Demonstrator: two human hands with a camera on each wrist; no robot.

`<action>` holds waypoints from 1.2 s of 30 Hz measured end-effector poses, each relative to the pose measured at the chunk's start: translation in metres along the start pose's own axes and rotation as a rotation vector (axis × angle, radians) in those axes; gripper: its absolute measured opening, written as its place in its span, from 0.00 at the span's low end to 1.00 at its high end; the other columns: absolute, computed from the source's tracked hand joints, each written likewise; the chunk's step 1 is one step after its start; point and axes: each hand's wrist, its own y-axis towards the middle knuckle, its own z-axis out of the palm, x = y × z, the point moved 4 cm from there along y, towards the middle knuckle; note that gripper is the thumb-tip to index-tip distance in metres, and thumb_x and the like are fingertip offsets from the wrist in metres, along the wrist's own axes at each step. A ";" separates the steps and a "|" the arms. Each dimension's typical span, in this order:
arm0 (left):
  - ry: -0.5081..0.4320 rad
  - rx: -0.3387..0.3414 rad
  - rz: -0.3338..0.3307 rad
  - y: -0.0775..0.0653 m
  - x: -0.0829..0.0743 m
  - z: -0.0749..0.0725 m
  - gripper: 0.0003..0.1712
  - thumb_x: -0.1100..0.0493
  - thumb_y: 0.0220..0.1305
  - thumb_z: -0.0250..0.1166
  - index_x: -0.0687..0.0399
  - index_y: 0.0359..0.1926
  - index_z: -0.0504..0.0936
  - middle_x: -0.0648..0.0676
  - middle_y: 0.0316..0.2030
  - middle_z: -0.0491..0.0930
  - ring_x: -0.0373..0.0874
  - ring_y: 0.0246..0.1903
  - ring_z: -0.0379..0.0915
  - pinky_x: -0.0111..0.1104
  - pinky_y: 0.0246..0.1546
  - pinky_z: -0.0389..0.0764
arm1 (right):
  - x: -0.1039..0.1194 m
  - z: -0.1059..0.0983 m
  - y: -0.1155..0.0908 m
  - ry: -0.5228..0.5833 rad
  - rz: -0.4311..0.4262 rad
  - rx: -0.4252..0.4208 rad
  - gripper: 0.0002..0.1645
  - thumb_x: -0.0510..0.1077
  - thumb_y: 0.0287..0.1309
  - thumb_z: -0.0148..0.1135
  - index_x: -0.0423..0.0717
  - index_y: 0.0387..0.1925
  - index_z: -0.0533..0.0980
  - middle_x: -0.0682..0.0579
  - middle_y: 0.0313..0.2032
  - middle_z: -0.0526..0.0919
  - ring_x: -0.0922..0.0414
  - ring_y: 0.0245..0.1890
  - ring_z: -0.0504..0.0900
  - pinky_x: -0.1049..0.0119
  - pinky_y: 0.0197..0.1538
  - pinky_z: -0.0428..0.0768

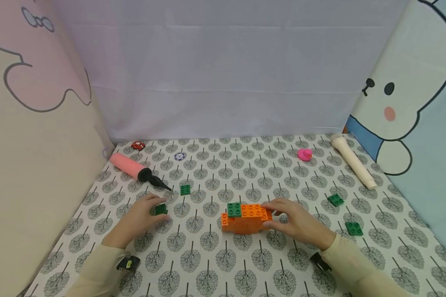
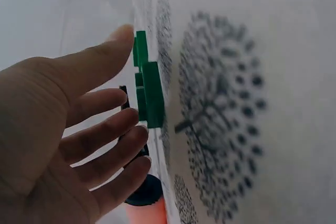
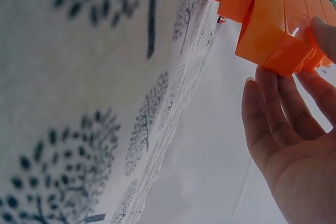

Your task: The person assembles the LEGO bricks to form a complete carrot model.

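Observation:
Close to my left hand lies a green building brick, flat on the cloth between the spread thumb and fingers. In the left wrist view those fingers are loosely bent and not closed round the brick; whether any fingertip touches it I cannot tell. My right hand holds the right end of an assembly of orange building bricks, thumb on one side and fingers on the other. One green brick sits on its top left. The right wrist view shows the orange bricks' end at the fingertips.
Loose green bricks lie behind the left hand and at right, one farther and one nearer. Around them are a pink-and-black pump, red toy car, round chip, pink duck and cream tube.

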 end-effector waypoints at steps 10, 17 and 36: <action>0.015 0.025 -0.015 -0.004 0.013 -0.003 0.27 0.53 0.57 0.74 0.60 0.56 0.83 0.63 0.53 0.77 0.60 0.52 0.75 0.56 0.53 0.77 | -0.002 0.002 0.000 0.003 -0.007 0.013 0.29 0.57 0.62 0.66 0.52 0.62 0.77 0.57 0.52 0.80 0.62 0.45 0.80 0.58 0.47 0.83; 0.029 0.001 0.014 -0.003 0.008 -0.004 0.22 0.55 0.59 0.73 0.58 0.53 0.85 0.58 0.47 0.80 0.56 0.48 0.76 0.54 0.51 0.77 | 0.000 0.002 0.000 0.010 0.008 0.003 0.30 0.59 0.60 0.67 0.55 0.61 0.77 0.61 0.52 0.80 0.64 0.45 0.79 0.59 0.48 0.83; -0.335 -0.215 0.459 0.025 -0.142 -0.004 0.20 0.55 0.61 0.72 0.53 0.55 0.84 0.45 0.47 0.78 0.39 0.47 0.76 0.38 0.49 0.81 | -0.001 0.001 0.000 -0.002 0.008 0.006 0.29 0.57 0.62 0.66 0.53 0.62 0.77 0.58 0.52 0.80 0.62 0.45 0.80 0.58 0.48 0.83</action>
